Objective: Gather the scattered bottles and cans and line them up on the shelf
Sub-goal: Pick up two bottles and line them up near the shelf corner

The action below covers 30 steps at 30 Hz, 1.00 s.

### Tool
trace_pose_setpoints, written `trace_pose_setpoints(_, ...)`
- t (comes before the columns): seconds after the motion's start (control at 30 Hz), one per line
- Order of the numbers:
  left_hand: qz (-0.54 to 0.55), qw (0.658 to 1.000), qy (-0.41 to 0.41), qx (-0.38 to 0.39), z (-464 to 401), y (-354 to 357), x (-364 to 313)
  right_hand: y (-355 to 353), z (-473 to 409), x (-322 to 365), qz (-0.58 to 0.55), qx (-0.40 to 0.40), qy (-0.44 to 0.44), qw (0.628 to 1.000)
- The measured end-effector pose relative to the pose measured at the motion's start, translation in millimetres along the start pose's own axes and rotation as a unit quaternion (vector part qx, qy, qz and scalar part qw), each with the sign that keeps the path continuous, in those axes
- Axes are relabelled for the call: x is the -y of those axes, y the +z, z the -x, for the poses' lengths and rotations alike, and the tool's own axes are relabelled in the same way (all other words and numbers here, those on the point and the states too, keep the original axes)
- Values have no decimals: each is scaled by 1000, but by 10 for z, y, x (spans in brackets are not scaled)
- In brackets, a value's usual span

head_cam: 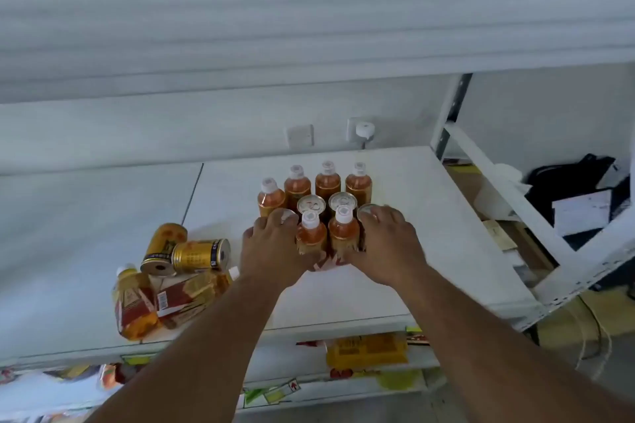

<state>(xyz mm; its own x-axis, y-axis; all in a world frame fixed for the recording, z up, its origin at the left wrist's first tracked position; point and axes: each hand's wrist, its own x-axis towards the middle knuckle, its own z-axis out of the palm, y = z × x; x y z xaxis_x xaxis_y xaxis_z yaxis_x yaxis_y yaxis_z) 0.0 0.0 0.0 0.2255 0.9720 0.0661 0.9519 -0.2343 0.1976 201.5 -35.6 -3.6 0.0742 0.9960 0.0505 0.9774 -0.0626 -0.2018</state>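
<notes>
On the white shelf stands a tight block of upright orange drink bottles with white caps and gold cans. My left hand presses against the block's left side, its fingers over a can top. At the block's right side, my right hand covers another can top. Two front bottles stand between my hands. At the shelf's front left lies a loose pile: two gold cans on their sides and several toppled bottles.
An upper shelf overhangs the work area, with red packaging on top. Wall sockets sit behind the bottles. A lower shelf holds yellow packets. To the right are a white metal frame, papers and a black bag.
</notes>
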Motion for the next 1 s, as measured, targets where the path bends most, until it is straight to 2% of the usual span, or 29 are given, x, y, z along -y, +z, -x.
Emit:
trace_pose_setpoints(0.1,-13,1000,6,-19,-82,34,-8,87,-127,-27,-16,-4,-1,1000)
trace_pose_setpoints(0.23,25,1000,10,-6,-172,126,-31,179,-261,-47,-48,-17,-8,999)
trace_pose_setpoints(0.37,40,998,23,-33,-205,179,-49,218,-321,-53,-69,-37,-28,997)
trace_pose_setpoints(0.53,63,998,6,-5,-163,174,-59,213,-332,-15,-108,-16,-2,994)
trace_pose_setpoints(0.63,77,997,15,0,-170,136,-59,186,-322,-14,-110,-19,-15,994)
trace_pose_setpoints(0.73,103,994,26,-17,-145,8,-59,61,-288,11,-130,-29,-22,991)
trace_pose_setpoints(0.87,203,978,42,-31,-3,-282,-100,-259,-197,97,-188,-28,-16,982)
trace_pose_setpoints(1.0,323,946,15,2,111,-486,-95,-578,-4,165,-293,-15,23,956)
